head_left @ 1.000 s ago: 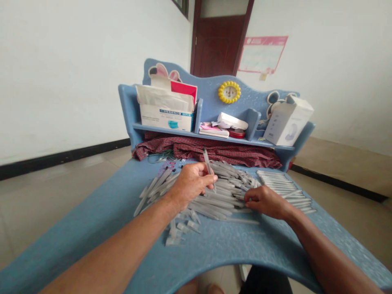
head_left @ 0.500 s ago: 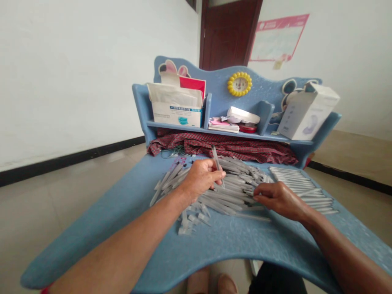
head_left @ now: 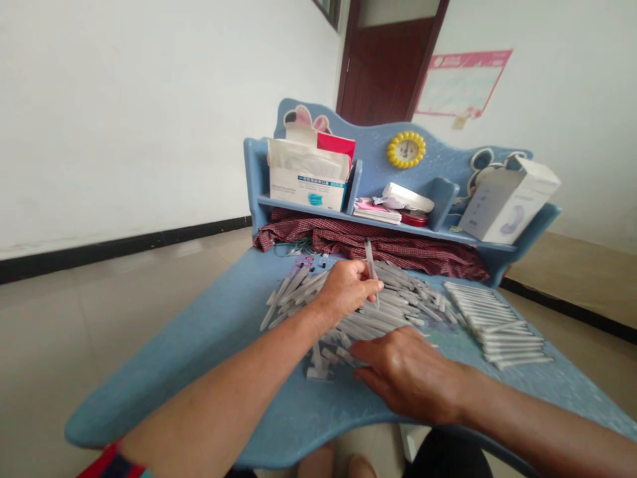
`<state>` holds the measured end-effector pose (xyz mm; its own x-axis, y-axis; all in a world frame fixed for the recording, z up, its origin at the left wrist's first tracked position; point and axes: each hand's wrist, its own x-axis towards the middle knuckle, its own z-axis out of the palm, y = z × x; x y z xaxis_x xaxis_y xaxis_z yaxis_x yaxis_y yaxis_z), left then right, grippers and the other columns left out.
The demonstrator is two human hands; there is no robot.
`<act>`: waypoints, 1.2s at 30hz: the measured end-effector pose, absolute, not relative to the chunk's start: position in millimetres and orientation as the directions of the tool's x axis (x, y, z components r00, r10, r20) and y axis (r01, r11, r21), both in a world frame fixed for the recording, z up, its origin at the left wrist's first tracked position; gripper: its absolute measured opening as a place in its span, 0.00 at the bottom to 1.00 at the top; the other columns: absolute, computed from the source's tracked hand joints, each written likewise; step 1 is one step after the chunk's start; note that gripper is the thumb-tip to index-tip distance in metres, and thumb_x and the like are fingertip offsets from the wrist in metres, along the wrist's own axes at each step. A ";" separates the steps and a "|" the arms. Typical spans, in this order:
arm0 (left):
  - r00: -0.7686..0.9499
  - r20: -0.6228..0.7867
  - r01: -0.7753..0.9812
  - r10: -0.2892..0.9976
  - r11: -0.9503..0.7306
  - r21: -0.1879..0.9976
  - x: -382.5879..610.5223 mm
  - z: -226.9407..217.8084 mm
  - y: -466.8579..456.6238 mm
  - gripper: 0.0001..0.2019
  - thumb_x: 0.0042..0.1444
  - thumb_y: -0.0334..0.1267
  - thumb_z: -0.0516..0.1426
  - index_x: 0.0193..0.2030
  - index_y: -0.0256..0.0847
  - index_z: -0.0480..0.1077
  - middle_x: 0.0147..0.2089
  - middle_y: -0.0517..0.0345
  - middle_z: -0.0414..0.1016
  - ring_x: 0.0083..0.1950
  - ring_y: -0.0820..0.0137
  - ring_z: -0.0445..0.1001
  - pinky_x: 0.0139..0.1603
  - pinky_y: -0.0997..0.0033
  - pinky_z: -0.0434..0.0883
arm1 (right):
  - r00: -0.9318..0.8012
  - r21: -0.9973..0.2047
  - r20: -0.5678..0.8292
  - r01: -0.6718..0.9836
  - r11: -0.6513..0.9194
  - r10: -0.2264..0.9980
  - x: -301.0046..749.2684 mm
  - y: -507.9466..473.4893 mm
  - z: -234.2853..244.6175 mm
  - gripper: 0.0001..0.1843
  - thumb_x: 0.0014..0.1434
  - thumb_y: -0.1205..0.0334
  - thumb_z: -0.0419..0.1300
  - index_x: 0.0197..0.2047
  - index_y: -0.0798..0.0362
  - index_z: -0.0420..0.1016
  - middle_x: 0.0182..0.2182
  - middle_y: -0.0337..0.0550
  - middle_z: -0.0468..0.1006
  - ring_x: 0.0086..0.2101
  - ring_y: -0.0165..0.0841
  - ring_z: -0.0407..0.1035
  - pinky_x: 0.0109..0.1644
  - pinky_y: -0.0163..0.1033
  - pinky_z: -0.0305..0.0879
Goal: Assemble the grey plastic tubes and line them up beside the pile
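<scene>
My left hand (head_left: 351, 287) is closed around a clear pen (head_left: 371, 259), which stands nearly upright with its dark end on top. Beneath that hand spreads a big heap of translucent pen barrels (head_left: 365, 324). My right hand (head_left: 405, 372) reaches in low over the front of the heap, its thumb and forefinger apart beside a small pile of clear pen caps (head_left: 321, 365). Nothing shows between those fingers, though they are slightly blurred.
Finished-looking pens lie in a neat row (head_left: 502, 325) on the right of the blue desk (head_left: 189, 358). Small black pieces (head_left: 324, 265) sit behind the heap. A checked cloth (head_left: 343, 242) lies under the shelf, which bears a mask box (head_left: 303, 186) and a white box (head_left: 512, 202).
My right hand has moved left and nearer, from the heap's right side to the caps. My left hand still holds the pen. The view has shifted, so the desk appears further right.
</scene>
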<state>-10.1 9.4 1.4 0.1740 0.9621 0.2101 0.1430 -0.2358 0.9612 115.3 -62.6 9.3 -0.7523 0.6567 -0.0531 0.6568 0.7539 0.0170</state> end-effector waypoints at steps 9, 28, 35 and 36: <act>0.147 0.200 0.108 0.969 -0.217 0.970 -20.4 2.0 18.5 0.02 0.45 0.33 0.57 0.27 0.37 0.68 0.21 0.60 0.70 0.22 0.74 0.69 0.17 0.80 0.61 | -0.748 0.167 -0.181 0.617 0.769 0.639 69.8 -40.9 2.5 0.12 0.48 0.65 0.56 0.37 0.60 0.71 0.26 0.55 0.78 0.26 0.43 0.73 0.25 0.41 0.62; 0.038 0.066 -0.116 0.997 -0.061 0.991 -16.3 -0.3 20.6 0.06 0.45 0.34 0.60 0.29 0.34 0.69 0.24 0.58 0.72 0.24 0.76 0.70 0.19 0.80 0.62 | -0.418 -0.739 0.232 0.511 0.439 0.878 149.4 8.3 -17.3 0.06 0.49 0.68 0.52 0.30 0.52 0.57 0.15 0.27 0.56 0.16 0.22 0.49 0.19 0.29 0.42; -0.099 0.104 -0.134 0.990 -0.116 0.984 -15.1 -3.6 24.4 0.07 0.45 0.35 0.61 0.28 0.34 0.68 0.25 0.58 0.72 0.26 0.74 0.72 0.20 0.80 0.63 | -0.418 -0.536 0.306 0.667 0.518 0.855 153.4 10.3 -16.2 0.05 0.49 0.68 0.53 0.31 0.52 0.59 0.15 0.29 0.61 0.17 0.23 0.52 0.23 0.31 0.43; -0.107 0.101 -0.136 0.989 -0.115 0.984 -14.6 -3.2 24.1 0.07 0.45 0.35 0.61 0.28 0.34 0.68 0.25 0.58 0.72 0.26 0.74 0.72 0.21 0.80 0.63 | -0.422 -0.524 0.310 0.672 0.523 0.852 153.1 10.0 -17.1 0.06 0.49 0.68 0.54 0.32 0.52 0.60 0.16 0.29 0.62 0.18 0.23 0.53 0.23 0.31 0.43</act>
<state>-14.6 24.1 -3.2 -0.1068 0.9891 0.1011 -0.1358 -0.1152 0.9840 153.1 10.0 -17.1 -0.4216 0.8522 0.3098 0.6722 0.5230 -0.5240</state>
